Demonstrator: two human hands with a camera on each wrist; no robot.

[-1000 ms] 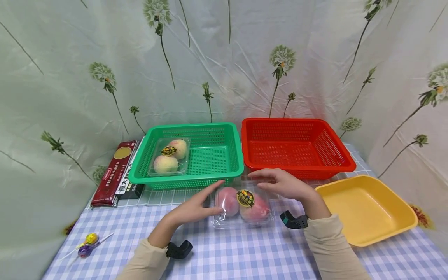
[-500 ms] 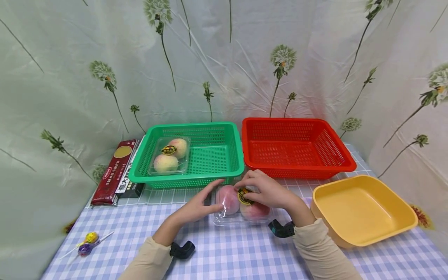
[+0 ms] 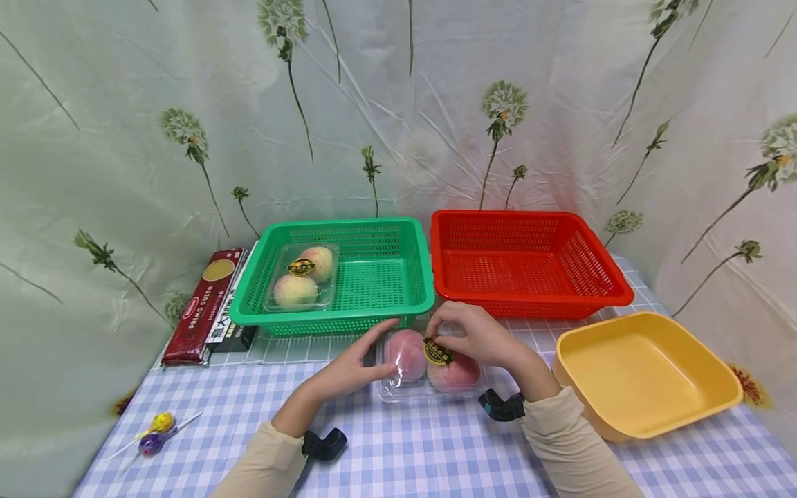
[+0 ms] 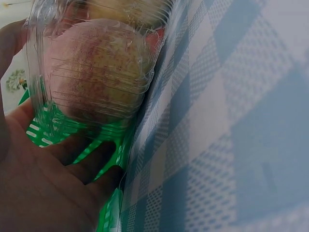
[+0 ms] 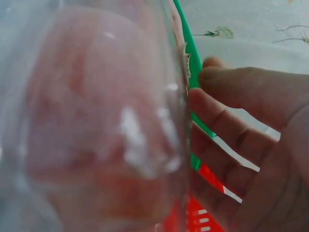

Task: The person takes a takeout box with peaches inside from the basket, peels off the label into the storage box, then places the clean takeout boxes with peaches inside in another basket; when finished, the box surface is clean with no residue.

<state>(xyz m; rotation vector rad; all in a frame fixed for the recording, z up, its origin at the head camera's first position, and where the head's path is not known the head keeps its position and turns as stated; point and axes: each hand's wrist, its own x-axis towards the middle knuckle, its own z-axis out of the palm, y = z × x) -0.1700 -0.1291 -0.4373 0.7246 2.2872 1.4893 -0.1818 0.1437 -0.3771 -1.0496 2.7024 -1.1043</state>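
A clear plastic box point(image 3: 429, 395) with two pink peaches point(image 3: 406, 354) lies on the checked cloth in front of the baskets. My left hand point(image 3: 345, 370) holds its left end, thumb over the front part and fingers toward the back. In the left wrist view, those fingers point(image 4: 96, 162) lie along the box end beside a peach point(image 4: 96, 72). On the lid is a black and gold sticker point(image 3: 438, 352). My right hand point(image 3: 476, 335) pinches the sticker's back edge; in the right wrist view its thumb point(image 5: 246, 87) and index fingertip meet close to the lid.
Behind stand a green basket point(image 3: 349, 324) with another box of peaches point(image 3: 305, 277) and a red basket point(image 3: 529, 304). A yellow bin point(image 3: 647, 373) is at the right. Spaghetti packs point(image 3: 205, 308) and lollipops point(image 3: 156, 434) lie at the left.
My right hand has moved left from the box's right side to the sticker, and its fingers have closed at the sticker's edge. My left hand stays at the left end.
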